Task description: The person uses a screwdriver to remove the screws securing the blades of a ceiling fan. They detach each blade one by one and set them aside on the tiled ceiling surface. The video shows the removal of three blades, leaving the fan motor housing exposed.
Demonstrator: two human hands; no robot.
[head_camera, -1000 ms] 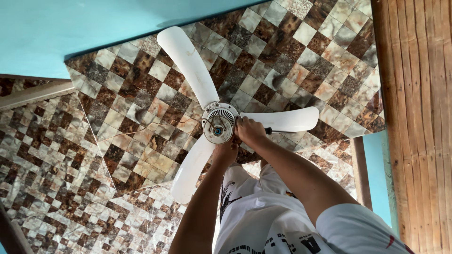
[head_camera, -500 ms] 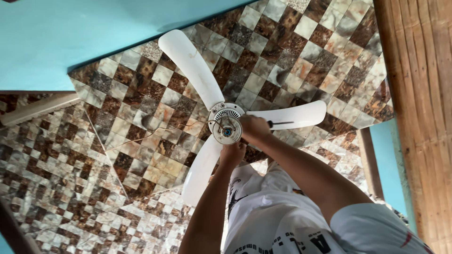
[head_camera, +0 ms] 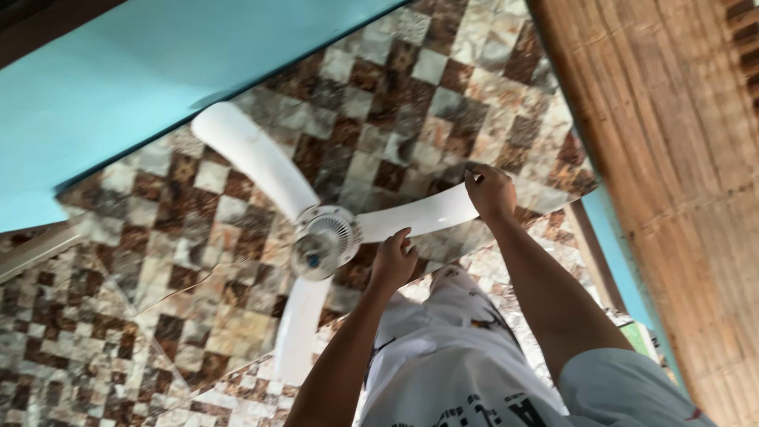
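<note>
A white three-bladed ceiling fan lies on a brown-and-beige chequered tile floor [head_camera: 158,316], its round motor hub [head_camera: 322,241] facing up. My right hand [head_camera: 490,191] grips the outer end of the blade [head_camera: 419,217] that points right. Fingers curled, my left hand [head_camera: 393,259] rests on the root of that same blade, just beside the hub. A second blade [head_camera: 253,158] reaches up-left and a third [head_camera: 296,332] points down toward me. My white shirt [head_camera: 451,372] fills the bottom of the view.
A turquoise wall [head_camera: 158,71] runs along the top left, close to the tip of the upper blade. A woven bamboo wall [head_camera: 672,158] stands on the right. A pale wooden strip [head_camera: 35,249] lies at the left edge.
My right hand slid from the hub out to the end of the right blade. My left hand stayed by the hub. The fan has turned slightly and looks larger in view.
</note>
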